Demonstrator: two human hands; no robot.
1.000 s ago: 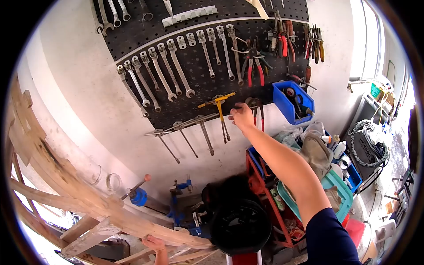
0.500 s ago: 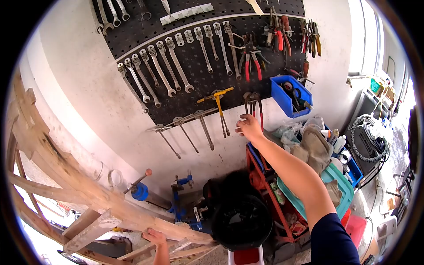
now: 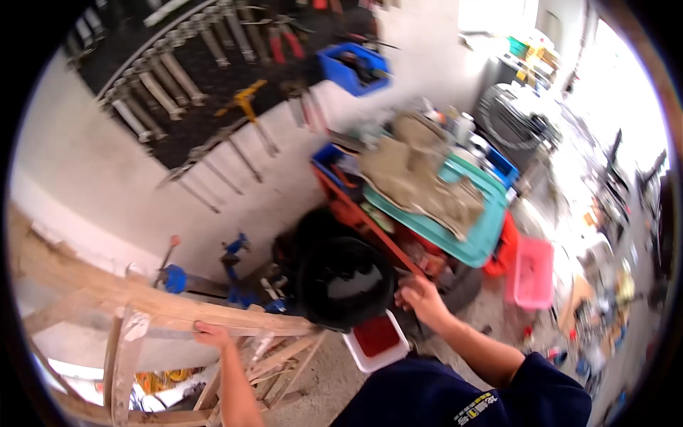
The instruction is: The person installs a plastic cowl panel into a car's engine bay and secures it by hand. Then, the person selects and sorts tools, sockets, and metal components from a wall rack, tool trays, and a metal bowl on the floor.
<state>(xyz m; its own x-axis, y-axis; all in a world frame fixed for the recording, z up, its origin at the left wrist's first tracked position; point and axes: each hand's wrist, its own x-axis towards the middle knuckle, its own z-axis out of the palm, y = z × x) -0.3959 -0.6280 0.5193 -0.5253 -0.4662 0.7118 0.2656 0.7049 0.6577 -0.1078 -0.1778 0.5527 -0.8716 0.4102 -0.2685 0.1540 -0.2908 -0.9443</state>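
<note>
My left hand (image 3: 212, 333) rests against the lower edge of the curved wooden frame (image 3: 178, 306), its fingers closed on the wood. My right hand (image 3: 420, 297) is just right of the black round tub (image 3: 345, 281), fingers bent and partly apart, with nothing seen in it. Below the tub sits a white container (image 3: 376, 341) with a red inside. Up and to the right of my right hand, a teal tray (image 3: 477, 242) holds a brown cloth (image 3: 420, 174). The view is blurred by motion.
Wrenches hang on the black pegboard (image 3: 206, 92) at the upper left, with a blue bin (image 3: 356, 69) at its right end. A pink basket (image 3: 532, 274) stands on the floor at the right. Coiled hose (image 3: 509, 117) and clutter lie beyond.
The view has swung right and down. My right hand has come down from near the pegboard to beside the black tub. My left hand remains at the wooden frame.
</note>
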